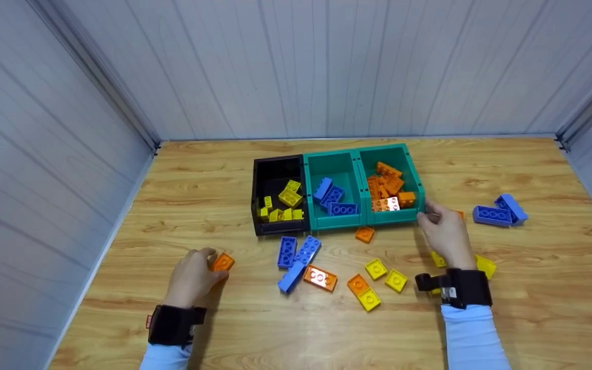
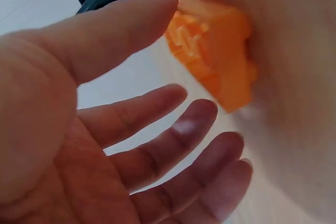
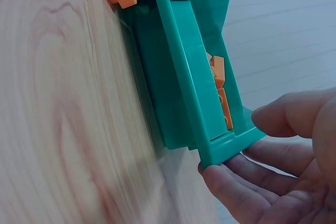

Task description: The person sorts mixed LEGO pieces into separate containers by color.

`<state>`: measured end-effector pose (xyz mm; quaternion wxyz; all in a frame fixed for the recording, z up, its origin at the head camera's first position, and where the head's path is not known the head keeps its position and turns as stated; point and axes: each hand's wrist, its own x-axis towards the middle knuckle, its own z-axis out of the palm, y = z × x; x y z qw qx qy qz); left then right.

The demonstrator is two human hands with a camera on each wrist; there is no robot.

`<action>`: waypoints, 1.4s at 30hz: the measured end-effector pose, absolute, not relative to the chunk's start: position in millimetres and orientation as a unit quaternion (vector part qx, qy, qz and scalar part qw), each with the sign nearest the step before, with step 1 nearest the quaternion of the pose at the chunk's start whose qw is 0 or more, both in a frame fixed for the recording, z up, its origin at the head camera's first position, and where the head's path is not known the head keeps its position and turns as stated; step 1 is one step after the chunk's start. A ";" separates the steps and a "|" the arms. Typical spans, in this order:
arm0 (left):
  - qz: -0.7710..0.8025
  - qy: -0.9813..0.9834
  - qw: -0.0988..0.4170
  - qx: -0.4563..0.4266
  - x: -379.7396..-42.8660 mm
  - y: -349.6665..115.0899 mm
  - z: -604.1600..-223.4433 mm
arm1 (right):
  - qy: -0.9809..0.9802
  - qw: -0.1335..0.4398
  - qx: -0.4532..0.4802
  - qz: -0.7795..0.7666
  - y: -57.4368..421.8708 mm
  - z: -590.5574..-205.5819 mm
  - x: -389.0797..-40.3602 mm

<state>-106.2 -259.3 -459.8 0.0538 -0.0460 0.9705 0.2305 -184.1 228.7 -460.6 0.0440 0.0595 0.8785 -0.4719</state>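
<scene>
In the head view my left hand (image 1: 190,277) is at an orange brick (image 1: 223,262) on the left side of the table. The left wrist view shows the thumb at the upper edge of that brick (image 2: 223,51), while the other fingers are spread loosely below it. My right hand (image 1: 445,234) pinches the front right corner of the green bin (image 1: 391,217) that contains orange bricks. Seen from the right wrist, the thumb lies at the bin's rim (image 3: 231,148) and the fingers lie against its outside.
Joined to that bin are a green bin (image 1: 332,223) with blue bricks and a black bin (image 1: 281,229) with yellow ones. Blue bricks (image 1: 287,252), orange bricks (image 1: 320,278) and yellow bricks (image 1: 395,280) lie in front. Two blue bricks (image 1: 492,216) lie at right. Pale walls (image 1: 296,72) enclose the table.
</scene>
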 end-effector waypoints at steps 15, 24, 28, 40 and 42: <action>0.314 0.948 0.031 -0.044 -132.0 -232.9 -436.9 | 0.872 0.051 0.059 -0.482 229.2 -461.5 -184.6; 0.322 0.945 -0.026 0.040 -178.8 -156.4 -411.8 | 0.875 0.049 0.064 -0.478 232.5 -462.6 -183.2; 0.316 0.943 -0.036 0.101 -200.1 -112.6 -401.3 | 0.875 0.047 0.064 -0.477 233.7 -462.4 -182.4; 0.236 0.948 0.008 0.216 -244.5 4.7 -381.1 | 0.870 0.053 0.075 -0.485 230.2 -459.3 -185.7; 0.219 0.951 0.012 0.218 -249.3 20.6 -380.7 | 0.867 0.052 0.075 -0.489 229.0 -459.2 -185.7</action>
